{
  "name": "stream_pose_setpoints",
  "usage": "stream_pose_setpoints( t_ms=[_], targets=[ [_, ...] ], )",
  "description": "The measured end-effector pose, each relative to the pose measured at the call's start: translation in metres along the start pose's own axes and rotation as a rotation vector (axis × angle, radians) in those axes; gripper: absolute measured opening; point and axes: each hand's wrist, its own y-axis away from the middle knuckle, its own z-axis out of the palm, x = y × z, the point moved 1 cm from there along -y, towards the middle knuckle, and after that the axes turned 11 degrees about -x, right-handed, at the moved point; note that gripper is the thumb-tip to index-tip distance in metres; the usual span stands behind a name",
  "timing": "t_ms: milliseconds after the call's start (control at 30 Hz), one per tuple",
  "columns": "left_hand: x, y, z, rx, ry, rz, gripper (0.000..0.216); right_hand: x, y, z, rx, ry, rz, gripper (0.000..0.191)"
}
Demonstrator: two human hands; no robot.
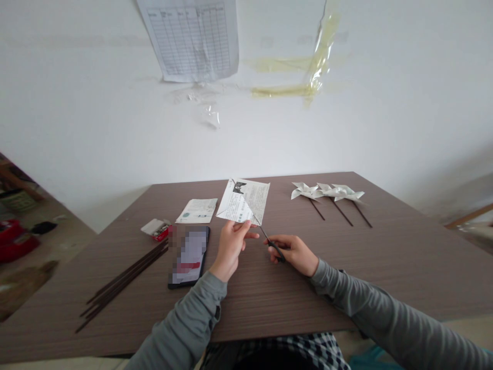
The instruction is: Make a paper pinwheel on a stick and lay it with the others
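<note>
My left hand (pixel 231 245) pinches the near edge of a printed square of paper (pixel 252 197) and holds it up off the table. Crease lines run diagonally across the sheet, and a dark picture is printed near its top. In my right hand (pixel 295 253) is a pair of scissors (pixel 275 248) with black handles, fingers wrapped round the loops. The blades reach up to the left and meet the paper at its lower right corner. How far they stand apart is too small to tell.
Three paper pinwheels (pixel 335 193) on dark sticks lie at the back right. To the left are another paper square (pixel 197 210), a red-and-white box of small pins (pixel 158 229), several brown sticks (pixel 119 282) and a phone (pixel 189 257). A wall (pixel 246 149) stands behind the table (pixel 385 267).
</note>
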Motion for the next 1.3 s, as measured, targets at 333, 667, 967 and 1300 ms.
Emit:
stream_pose_setpoints(
  t_ms=[333,667,967,1300],
  targets=[
    [0.0019,0.0017,0.0023,-0.017,-0.016,-0.015,0.03,-0.0024,0.0015,0.0007,0.009,0.015,-0.003,0.081],
    [0.001,0.0036,0.0042,-0.023,-0.019,-0.039,0.022,-0.0088,0.0028,0.0045,0.038,0.026,-0.009,0.074],
    [-0.001,0.0033,0.0034,-0.035,-0.013,-0.016,0.028,-0.0088,0.0029,0.0044,0.049,0.033,0.001,0.074],
    [-0.0007,0.0023,0.0027,-0.046,-0.017,-0.021,0.029,-0.0061,0.0007,0.0037,0.051,0.026,-0.015,0.073]
  ],
)
